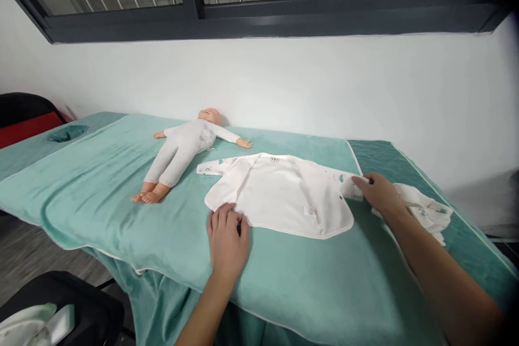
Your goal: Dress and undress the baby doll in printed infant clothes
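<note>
A white long-sleeved baby shirt (279, 194) with small coloured prints on its sleeves lies spread out, front opening at its left part. My left hand (227, 235) is at its lower left hem, fingers curled over the edge; the fingertips are partly hidden. At the right cuff, my right hand (379, 192) pinches the sleeve end between thumb and fingers. Left of the shirt a baby doll (184, 143) in a white bodysuit rests on its back, arms spread, feet bare. Another crumpled white printed garment (424, 208) sits beyond my right wrist, partly covered by the forearm.
A green padded sheet (101, 189) covers the bed, which has a face hole (68, 133) at its left end. Behind are a white wall (284, 86) and a barred window. A black chair (93, 303) bearing white-green cloth stands at lower left; a red-black item (28, 119) is farther left.
</note>
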`<control>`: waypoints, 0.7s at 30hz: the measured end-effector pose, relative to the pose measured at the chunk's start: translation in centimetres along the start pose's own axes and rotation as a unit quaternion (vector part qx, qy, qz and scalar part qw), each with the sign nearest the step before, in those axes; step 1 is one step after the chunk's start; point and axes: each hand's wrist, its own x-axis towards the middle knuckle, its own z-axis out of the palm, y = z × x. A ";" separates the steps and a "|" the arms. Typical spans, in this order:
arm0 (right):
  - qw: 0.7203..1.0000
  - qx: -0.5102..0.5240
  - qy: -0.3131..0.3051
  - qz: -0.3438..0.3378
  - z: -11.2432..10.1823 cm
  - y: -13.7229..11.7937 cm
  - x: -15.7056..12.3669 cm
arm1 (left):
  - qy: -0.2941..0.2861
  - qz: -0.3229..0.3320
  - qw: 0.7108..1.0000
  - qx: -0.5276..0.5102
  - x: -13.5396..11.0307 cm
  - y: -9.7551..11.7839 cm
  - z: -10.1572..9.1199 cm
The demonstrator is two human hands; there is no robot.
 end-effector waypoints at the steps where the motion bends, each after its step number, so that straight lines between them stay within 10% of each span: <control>1: 0.999 0.013 0.039 0.002 0.2 0.0 0.6 | 0.001 -0.001 1.000 0.000 0.0 0.0 0.0; 9: 0.989 0.037 0.142 -0.033 3.0 0.0 0.9 | 0.002 0.009 1.000 0.015 -0.2 0.0 0.0; 14: 0.973 0.030 0.149 -0.175 2.9 -2.7 -1.6 | -0.015 0.121 0.993 0.009 -0.6 0.8 -0.4; 21: 0.928 0.048 -0.098 -0.355 2.4 -8.3 -11.6 | -0.071 0.153 0.986 -0.005 -0.3 1.0 -0.5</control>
